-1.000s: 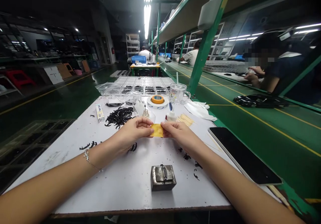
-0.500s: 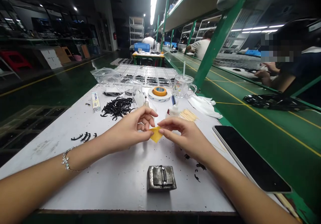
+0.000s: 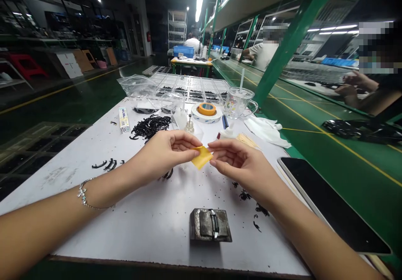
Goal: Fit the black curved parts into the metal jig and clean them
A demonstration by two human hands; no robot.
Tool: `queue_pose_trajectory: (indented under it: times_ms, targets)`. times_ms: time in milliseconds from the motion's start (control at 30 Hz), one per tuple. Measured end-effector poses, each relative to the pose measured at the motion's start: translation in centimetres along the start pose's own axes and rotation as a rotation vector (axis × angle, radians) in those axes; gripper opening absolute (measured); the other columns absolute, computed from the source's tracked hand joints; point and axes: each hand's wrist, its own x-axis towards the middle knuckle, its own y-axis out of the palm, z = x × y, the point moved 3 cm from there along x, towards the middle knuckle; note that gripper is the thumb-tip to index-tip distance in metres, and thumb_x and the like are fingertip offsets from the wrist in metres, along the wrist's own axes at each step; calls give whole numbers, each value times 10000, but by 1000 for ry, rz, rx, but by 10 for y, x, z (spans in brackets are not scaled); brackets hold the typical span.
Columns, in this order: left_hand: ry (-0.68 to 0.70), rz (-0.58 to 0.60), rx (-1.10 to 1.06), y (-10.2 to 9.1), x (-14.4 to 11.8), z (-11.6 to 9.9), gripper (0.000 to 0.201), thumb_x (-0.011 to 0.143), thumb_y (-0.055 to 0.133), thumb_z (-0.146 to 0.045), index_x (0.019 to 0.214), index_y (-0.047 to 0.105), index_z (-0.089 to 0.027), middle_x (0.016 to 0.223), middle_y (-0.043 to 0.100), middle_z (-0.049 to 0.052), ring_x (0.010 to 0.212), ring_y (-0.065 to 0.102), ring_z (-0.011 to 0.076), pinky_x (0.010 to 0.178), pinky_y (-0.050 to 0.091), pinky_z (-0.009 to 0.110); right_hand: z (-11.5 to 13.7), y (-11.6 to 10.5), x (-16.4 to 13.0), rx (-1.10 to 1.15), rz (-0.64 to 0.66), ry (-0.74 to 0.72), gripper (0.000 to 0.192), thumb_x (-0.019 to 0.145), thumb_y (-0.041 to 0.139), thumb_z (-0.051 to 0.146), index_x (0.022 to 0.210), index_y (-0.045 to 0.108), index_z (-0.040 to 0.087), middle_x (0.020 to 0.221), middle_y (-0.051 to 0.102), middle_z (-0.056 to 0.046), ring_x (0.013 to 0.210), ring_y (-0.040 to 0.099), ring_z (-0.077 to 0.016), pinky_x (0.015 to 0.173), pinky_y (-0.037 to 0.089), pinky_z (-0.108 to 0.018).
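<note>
Yellow sheet (image 3: 202, 158), prob. film or paper, is up off the bench (image 3: 150, 238) b/w both hands, tilted w/ one corner pointing down. Main change: approx 1 s ago it's held level, thumbs at both ends; 0.5 s ago it's turned to a diamond w/ both hands on it; now more of its face shows and L hand (image 3: 160, 154) seems to carry it. L thumb + forefinger pinch the upper left part, other L fingers curled behind. R hand (image 3: 248, 165) is at the right edge: thumb and forefinger a bit parted, thumb tip touching or just beside the sheet, can't tell which; can't tell either if R has any grip on it. Reads to me as a shift from a two-ended hold to mostly an L hold, so the sheet is prob. being turned or worked at an edge; handling looks unfinished, sheet not set down on anything. Metal block (image 3: 204, 225) stands nearer the wearer, black strip (image 3: 215, 222) on top, neither hand touching it; its shift in view vs. earlier is prob. just cam motion. Same for the rest: black pile (image 3: 150, 126) beyond L hand, tape (image 3: 206, 109) farther back, mug (image 3: 234, 106) right of that, phone (image 3: 333, 204) right of R forearm, all apparently unmoved. Loose black bits (image 3: 245, 195) lie near R wrist, also untouched afaict.
</note>
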Motion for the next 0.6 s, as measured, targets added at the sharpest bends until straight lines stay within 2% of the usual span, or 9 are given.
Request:
queue_pose_trajectory:
  times_ms: [100,233,433,600]
  targets:
    - [9,-37,3,-3,1,0,138,781,767,-184,913,736,-160,877,767,28,841,719,159,770,563,253,-1,-1,-1,-17,-9,2,289,776,761,269,1050,685,216,991,730,-50,855,702,-162,785,576,-303]
    - [47,-51,63,-3,1,-1,141,792,750,-199,923,725,-154,910,767,40,846,720,172,766,564,268,-5,0,-1,-85,53,62,305,759,781,315,1035,691,220,875,721,-31,803,681,-170,720,549,-297]
    - [238,-91,308,0,-6,-9,143,845,698,-203,984,715,-174,958,749,24,870,698,159,803,535,260,-5,3,0,-119,69,160,268,738,774,434,885,706,220,788,720,-25,685,646,-170,639,503,-299]
    - [305,-77,362,2,-11,-10,156,871,666,-200,1023,698,-188,971,741,22,875,696,160,803,536,265,-5,5,-1,-130,96,165,234,766,736,441,847,729,221,803,735,-28,695,642,-170,635,485,-292]
